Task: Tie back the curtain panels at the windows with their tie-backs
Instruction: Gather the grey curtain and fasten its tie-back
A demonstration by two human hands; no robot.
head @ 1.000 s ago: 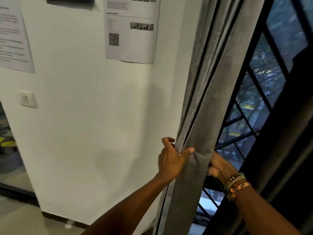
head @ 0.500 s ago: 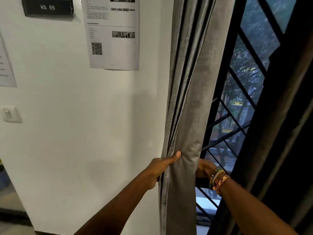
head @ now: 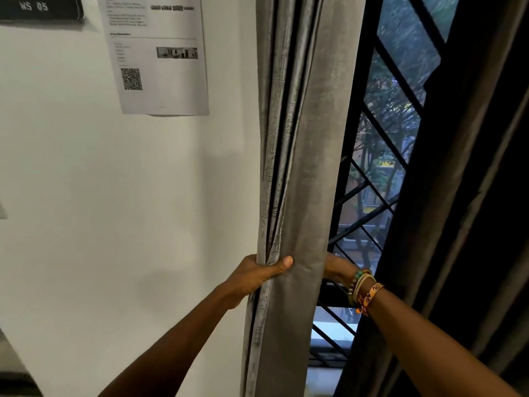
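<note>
Both forearms reach up and forward from the bottom edge to the gathered grey curtain panel [head: 303, 167], which hangs in a narrow bunch between the white wall [head: 114, 196] and the window. The left hand [head: 252, 277] grasps the bunch from its left side, thumb laid across the front folds, fingers wrapped out of sight behind. The right hand [head: 336, 267] comes in from the right and goes behind the fabric; its fingers are hidden, so whether it is clenched on the cloth cannot be told. Beaded and woven bracelets [head: 363, 290] circle that wrist. Just behind it runs the black diagonal window grille [head: 369, 213], and a dark second panel [head: 458, 224] hangs on the far right. A printed notice [head: 160, 53] with a QR code and a "WS 05" sign [head: 37, 7] hang on the wall.
</note>
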